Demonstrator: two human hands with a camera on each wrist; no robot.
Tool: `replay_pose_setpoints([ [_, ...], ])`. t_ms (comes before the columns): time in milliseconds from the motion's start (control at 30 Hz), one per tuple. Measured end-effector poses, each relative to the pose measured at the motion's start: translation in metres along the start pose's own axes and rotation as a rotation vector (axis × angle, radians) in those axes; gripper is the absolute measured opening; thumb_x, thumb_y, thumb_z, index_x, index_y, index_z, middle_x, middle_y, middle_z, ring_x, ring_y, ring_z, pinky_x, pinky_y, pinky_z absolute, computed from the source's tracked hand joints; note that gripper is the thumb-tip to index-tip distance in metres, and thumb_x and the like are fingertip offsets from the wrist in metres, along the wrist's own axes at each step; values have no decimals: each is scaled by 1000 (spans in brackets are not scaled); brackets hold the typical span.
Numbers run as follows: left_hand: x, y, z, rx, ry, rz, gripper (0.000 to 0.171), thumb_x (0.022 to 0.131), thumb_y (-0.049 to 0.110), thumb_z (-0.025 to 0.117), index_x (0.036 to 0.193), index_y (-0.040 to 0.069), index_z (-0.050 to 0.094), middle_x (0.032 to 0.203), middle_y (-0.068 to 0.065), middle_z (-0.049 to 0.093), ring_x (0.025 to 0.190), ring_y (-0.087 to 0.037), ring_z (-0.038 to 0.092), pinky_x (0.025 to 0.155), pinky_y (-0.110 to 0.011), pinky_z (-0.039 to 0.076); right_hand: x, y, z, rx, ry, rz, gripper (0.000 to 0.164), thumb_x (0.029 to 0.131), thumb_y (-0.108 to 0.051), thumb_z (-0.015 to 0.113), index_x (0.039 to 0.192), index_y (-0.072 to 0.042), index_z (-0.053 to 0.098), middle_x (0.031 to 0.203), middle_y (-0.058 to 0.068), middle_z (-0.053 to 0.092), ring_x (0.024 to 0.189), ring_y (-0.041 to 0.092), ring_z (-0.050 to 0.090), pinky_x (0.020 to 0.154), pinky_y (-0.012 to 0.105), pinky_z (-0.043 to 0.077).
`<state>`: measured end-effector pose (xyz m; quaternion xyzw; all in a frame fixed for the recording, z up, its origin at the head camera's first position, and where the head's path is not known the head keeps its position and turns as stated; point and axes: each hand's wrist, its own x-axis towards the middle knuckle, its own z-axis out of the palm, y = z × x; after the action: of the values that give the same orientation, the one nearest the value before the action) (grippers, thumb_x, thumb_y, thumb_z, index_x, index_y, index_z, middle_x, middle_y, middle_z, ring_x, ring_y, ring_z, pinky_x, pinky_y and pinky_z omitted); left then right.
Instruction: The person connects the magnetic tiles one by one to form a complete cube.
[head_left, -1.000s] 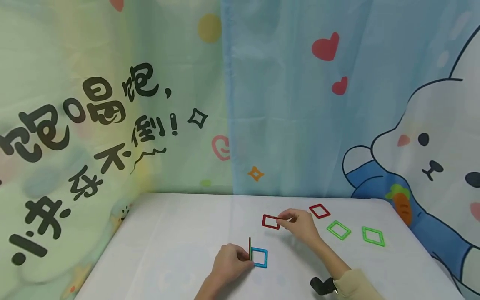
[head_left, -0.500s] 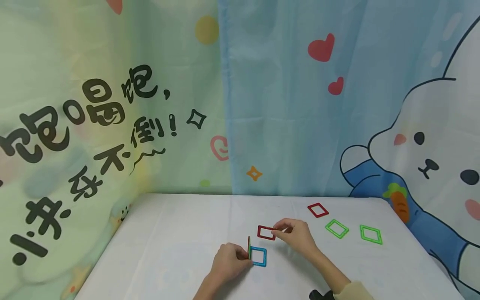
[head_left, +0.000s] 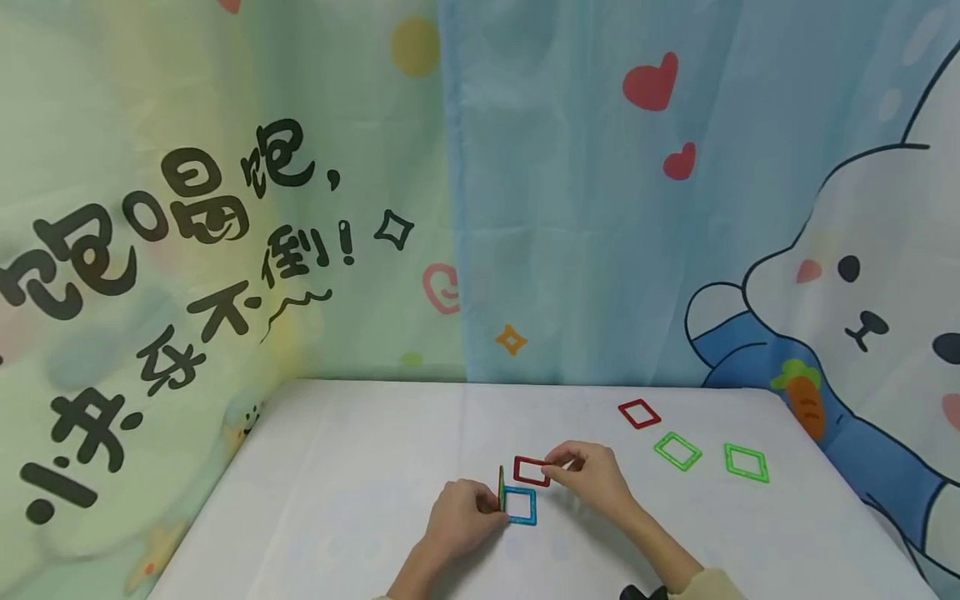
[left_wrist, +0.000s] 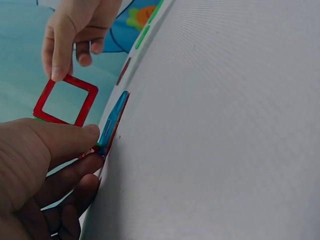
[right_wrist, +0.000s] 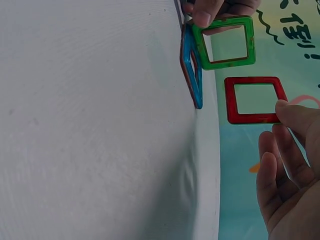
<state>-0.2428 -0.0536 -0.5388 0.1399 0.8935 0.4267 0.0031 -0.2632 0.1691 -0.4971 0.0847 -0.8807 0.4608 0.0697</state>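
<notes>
In the head view my left hand (head_left: 467,518) pinches a green hollow square magnetic tile (head_left: 502,487), standing upright and seen edge-on. Its green frame (right_wrist: 230,64) shows plainly in the right wrist view. A blue tile (head_left: 534,507) lies on the table against its foot, at my left fingertips, with a reddish edge along its underside. My right hand (head_left: 594,477) pinches a red square tile (head_left: 516,468) by its right side, between thumb and fingers. That red tile (right_wrist: 230,100) is held up apart from the green one, just beyond the blue tile.
At the back right of the white table (head_left: 360,450) lie another red tile (head_left: 628,417) and two green tiles, one turned like a diamond (head_left: 687,443) and one farther right (head_left: 745,448). A printed curtain (head_left: 570,250) hangs behind the table.
My right hand has brought the red tile left and nearer to me, close to the blue and green tiles. My left hand keeps its hold almost unmoved.
</notes>
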Motion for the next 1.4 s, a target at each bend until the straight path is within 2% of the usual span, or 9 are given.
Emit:
replay_pose_setpoints([
  [167,-1,1,0,-7,-3,-5,11,76,16,83,75,13,72,62,14,60,57,-4,51,53,-24,44,1,3,4,13,1,-27,9,78,-11,81,81,-16,74,76,-7,68,60,13,54,52,25,45],
  [600,-1,2,0,-32,-16,3,12,76,15,83,75,13,71,63,13,61,57,-4,53,54,-24,45,5,5,10,13,-22,-18,8,79,-12,81,82,-16,75,76,-7,68,60,13,54,51,25,44],
  [933,-1,0,2,-37,-3,7,12,76,15,83,74,13,71,63,14,62,56,-2,54,53,-24,45,4,6,13,12,-36,-42,7,79,-10,81,82,-13,74,76,-4,69,58,13,54,51,24,45],
  [1400,-2,-3,2,-49,-1,16,12,77,15,82,73,14,71,62,14,61,56,-2,53,53,-24,45,2,9,16,6,-40,-54,8,79,-10,80,81,-14,74,76,-5,68,59,13,54,52,24,45],
])
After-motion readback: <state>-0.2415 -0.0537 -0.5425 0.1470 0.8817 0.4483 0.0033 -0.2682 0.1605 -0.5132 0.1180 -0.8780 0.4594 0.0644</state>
